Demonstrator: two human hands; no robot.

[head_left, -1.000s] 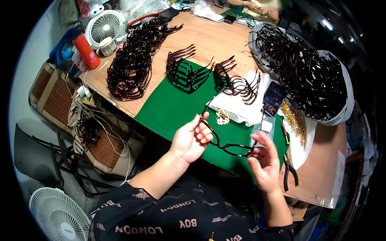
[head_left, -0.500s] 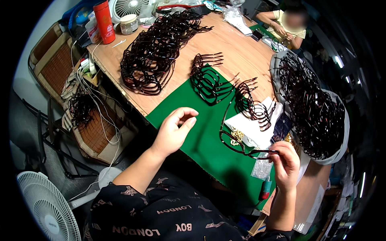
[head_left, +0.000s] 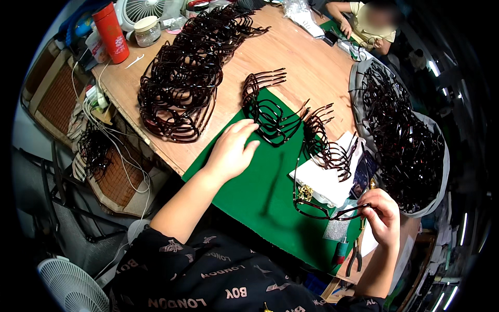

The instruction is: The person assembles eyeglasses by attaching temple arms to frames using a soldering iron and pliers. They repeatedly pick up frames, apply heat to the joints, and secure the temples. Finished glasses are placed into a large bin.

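My right hand (head_left: 382, 217) pinches one dark eyeglass frame (head_left: 312, 215) by its end, with its temples pointing up and away over the green mat (head_left: 249, 192). My left hand (head_left: 232, 151) is open, thumb apart, its fingertips at the near-left edge of a small row of eyeglass frames (head_left: 270, 122). Whether the fingers touch that row I cannot tell. A second small row of frames (head_left: 325, 140) stands to its right, partly on white paper (head_left: 317, 179). Beside the paper lie a heap of small gold-coloured parts (head_left: 305, 193) and a clear bag of tiny pieces (head_left: 337, 229).
A long pile of eyeglass frames (head_left: 182, 78) covers the table's left side. At right sits a grey-lined container (head_left: 442, 187) heaped with more. Pliers (head_left: 355, 258) and a red-and-teal handle (head_left: 340, 253) lie at the near edge. A person (head_left: 364, 28) works across the table.
My left hand has moved forward and its fingers have uncurled toward the small row of frames. My right hand, holding the eyeglass frame, has shifted slightly right and nearer. The view has shifted too.
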